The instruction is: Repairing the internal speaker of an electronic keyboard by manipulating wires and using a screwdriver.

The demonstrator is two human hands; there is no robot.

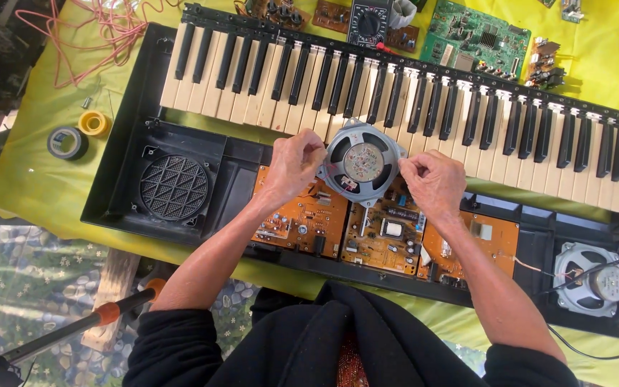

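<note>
While both hands pinch loose speaker [362, 163] at frame centre, above orange circuit boards [338, 229]: left hand [291, 166] grips left rim, right hand [433, 180] grips right rim. Best keep speaker level, fingers off cone, clear of keys [424, 107]. Empty speaker grille [174, 188] sits left.

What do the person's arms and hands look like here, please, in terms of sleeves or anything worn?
Both forearms are bare. Black sleeves are pushed up above the elbows. The left hand and right hand wear no gloves; no rings or watch are visible.
</note>
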